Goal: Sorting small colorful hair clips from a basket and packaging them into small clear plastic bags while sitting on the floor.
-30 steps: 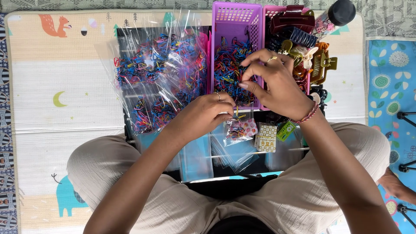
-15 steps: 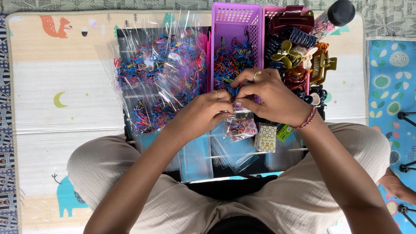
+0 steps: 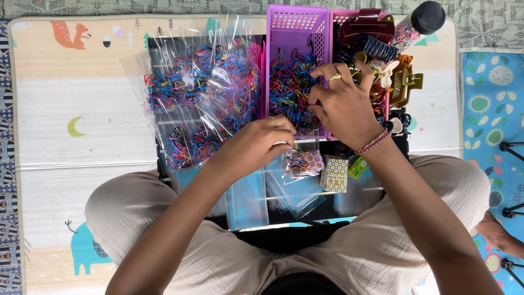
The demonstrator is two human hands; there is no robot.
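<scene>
A pale play mat point(image 3: 82, 109) with animal pictures covers the floor, bearing clear bags of coloured hair bands point(image 3: 202, 93), a purple basket point(image 3: 295, 27), a pink basket point(image 3: 335, 16) and a black tray point(image 3: 305, 210).

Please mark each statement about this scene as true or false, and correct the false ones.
1. The right hand reaches into the purple basket of small coloured bands. True.
2. The left hand holds a small clear bag. True.
3. The purple basket is empty. False: it holds many coloured bands.
4. The hair claws lie left of the purple basket. False: they are on its right, in the pink basket.
5. The right wrist is bare. False: it wears a thread bracelet.
</scene>
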